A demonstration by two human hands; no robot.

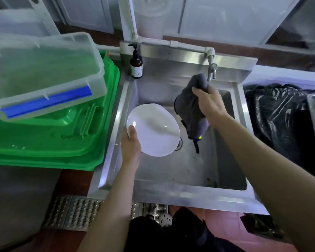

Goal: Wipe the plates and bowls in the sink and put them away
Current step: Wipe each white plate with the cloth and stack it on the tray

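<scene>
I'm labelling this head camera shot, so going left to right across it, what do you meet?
clear plastic bin → brown pump bottle → white plate → grey cloth → tap → black bag

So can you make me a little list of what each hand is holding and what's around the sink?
left hand: grips the white plate by its edge, over the sink
right hand: holds a grey cloth, hanging down, apart from the plate
tap: behind the cloth; no running water visible
soap bottle: brown pump bottle, back left corner of the sink
left of sink: green trays, clear box on top
</scene>
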